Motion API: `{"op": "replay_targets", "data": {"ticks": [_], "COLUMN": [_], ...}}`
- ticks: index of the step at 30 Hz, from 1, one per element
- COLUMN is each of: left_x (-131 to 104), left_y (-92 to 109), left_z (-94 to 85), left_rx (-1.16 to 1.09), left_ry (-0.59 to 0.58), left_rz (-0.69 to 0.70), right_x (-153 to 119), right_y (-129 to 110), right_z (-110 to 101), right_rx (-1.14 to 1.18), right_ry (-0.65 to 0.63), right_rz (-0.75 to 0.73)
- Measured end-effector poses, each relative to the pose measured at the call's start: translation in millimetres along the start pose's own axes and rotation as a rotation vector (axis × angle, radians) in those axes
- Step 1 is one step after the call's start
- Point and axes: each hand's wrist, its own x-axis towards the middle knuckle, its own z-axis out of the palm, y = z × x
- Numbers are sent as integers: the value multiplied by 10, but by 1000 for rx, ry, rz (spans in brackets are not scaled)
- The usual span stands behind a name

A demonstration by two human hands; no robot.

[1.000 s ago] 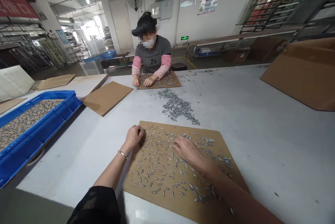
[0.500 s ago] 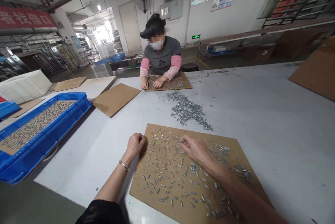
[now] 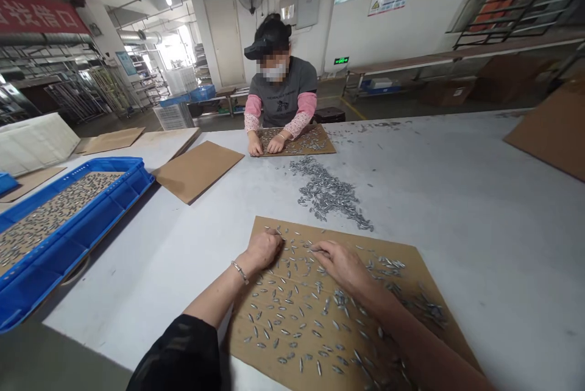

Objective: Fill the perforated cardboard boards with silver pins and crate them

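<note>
A brown cardboard sheet [image 3: 414, 266] lies on the table in front of me. Many small, silvery, spindle-shaped metal pieces [image 3: 317, 334] are spread over it, in loose rows on the left and in clumps on the right. Over the sheet's upper left part, my left hand [image 3: 264, 250] is closed with its fingers curled down; whatever it holds is hidden. My right hand [image 3: 340, 264] reaches across from the right, thumb and fingers pinched at a metal piece near the upper middle of the sheet. The right forearm covers some of the pieces.
A heap of the same pieces [image 3: 326, 190] lies beyond my sheet. Across the table, a co-worker [image 3: 283, 92] handles pieces on another cardboard sheet [image 3: 324, 142]. At left are a bare cardboard sheet [image 3: 201, 169] and a blue tray [image 3: 132, 187] of pieces. More cardboard [image 3: 548, 129] stands right.
My left hand has moved right, from the sheet's left edge to over its pieces. The right hand stays nearly in place, its fingers a little more extended. The view has shifted slightly.
</note>
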Motion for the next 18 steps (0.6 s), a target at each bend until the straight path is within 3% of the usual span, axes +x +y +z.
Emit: {"op": "replay_targets", "data": {"ticks": [8,18], "left_x": [51,319], "left_y": [-27,4], "left_z": [-186,-293], "left_rx": [74,139], "left_ry": [-167,-366], "left_rz": [-29,-109], "right_x": [-331,-1029], "right_y": [-33,-89], "right_z": [-41,-35], "right_rx": [-23,25], "right_ry": [-112,-130], "right_rz": [5,-22]}}
